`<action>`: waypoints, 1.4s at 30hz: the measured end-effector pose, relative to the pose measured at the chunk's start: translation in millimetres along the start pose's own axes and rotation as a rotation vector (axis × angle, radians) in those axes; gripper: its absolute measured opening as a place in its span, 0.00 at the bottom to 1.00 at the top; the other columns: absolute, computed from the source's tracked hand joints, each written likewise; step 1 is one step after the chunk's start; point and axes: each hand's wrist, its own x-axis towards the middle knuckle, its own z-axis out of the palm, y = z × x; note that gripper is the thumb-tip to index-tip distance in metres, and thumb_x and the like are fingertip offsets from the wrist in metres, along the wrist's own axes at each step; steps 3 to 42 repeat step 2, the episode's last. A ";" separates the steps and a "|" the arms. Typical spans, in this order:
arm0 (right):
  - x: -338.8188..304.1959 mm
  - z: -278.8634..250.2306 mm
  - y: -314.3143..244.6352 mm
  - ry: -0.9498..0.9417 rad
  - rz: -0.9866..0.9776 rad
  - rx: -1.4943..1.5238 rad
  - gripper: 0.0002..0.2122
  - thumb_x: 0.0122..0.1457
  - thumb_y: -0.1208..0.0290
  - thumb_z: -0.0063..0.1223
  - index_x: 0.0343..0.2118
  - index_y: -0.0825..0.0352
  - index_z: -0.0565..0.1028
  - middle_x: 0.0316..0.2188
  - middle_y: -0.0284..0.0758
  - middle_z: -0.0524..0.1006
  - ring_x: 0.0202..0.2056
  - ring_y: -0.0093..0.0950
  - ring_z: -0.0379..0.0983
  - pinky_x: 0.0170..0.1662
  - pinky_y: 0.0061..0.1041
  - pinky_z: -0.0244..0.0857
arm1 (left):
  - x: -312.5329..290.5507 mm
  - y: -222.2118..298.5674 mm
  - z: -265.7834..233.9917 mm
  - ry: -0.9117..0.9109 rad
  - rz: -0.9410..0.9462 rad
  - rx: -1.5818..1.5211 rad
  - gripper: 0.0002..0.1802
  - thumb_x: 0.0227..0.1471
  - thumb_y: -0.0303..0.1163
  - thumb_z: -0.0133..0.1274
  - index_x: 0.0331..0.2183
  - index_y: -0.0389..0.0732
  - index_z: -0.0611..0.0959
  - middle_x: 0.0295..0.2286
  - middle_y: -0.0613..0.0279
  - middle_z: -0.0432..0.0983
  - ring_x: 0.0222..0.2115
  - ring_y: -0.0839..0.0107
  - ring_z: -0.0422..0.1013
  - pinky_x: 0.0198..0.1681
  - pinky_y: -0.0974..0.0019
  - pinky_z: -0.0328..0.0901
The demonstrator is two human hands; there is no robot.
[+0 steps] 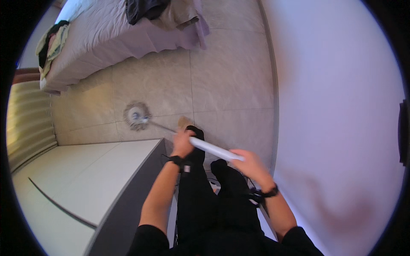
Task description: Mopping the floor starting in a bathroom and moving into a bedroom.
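Note:
Both hands hold a mop with a long pole, slanting from the right down to the floor at the left. My left hand (183, 144) is wrapped round the lower pole, where the white handle (215, 151) meets a thinner metal section. Around the handle's upper end my right hand (249, 163) is closed. The mop's round grey fringed head (137, 115) lies on the tiled floor, left of my feet, and is slightly blurred.
A bed with a pale pink sheet (115, 32) stands ahead, dark and beige clothes (171, 13) on its edge. At lower left is a white-topped cabinet (85, 166) with a dark side. A yellowish curtain (30, 109) hangs left; a white wall (333, 106) rises on the right.

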 end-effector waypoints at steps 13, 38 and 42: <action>-39.8 -21.2 18.7 0.076 0.001 0.094 0.16 0.51 0.71 0.52 0.44 0.68 0.73 0.35 0.36 0.77 0.36 0.25 0.72 0.41 0.21 0.64 | -6.7 73.6 12.7 0.063 0.217 0.071 0.20 0.30 0.29 0.60 0.33 0.50 0.78 0.37 0.57 0.70 0.43 0.57 0.64 0.44 0.54 0.59; -39.8 -21.2 18.7 0.076 0.001 0.094 0.16 0.51 0.71 0.52 0.44 0.68 0.73 0.35 0.36 0.77 0.36 0.25 0.72 0.41 0.21 0.64 | -6.7 73.6 12.7 0.063 0.217 0.071 0.20 0.30 0.29 0.60 0.33 0.50 0.78 0.37 0.57 0.70 0.43 0.57 0.64 0.44 0.54 0.59; -39.8 -21.2 18.7 0.076 0.001 0.094 0.16 0.51 0.71 0.52 0.44 0.68 0.73 0.35 0.36 0.77 0.36 0.25 0.72 0.41 0.21 0.64 | -6.7 73.6 12.7 0.063 0.217 0.071 0.20 0.30 0.29 0.60 0.33 0.50 0.78 0.37 0.57 0.70 0.43 0.57 0.64 0.44 0.54 0.59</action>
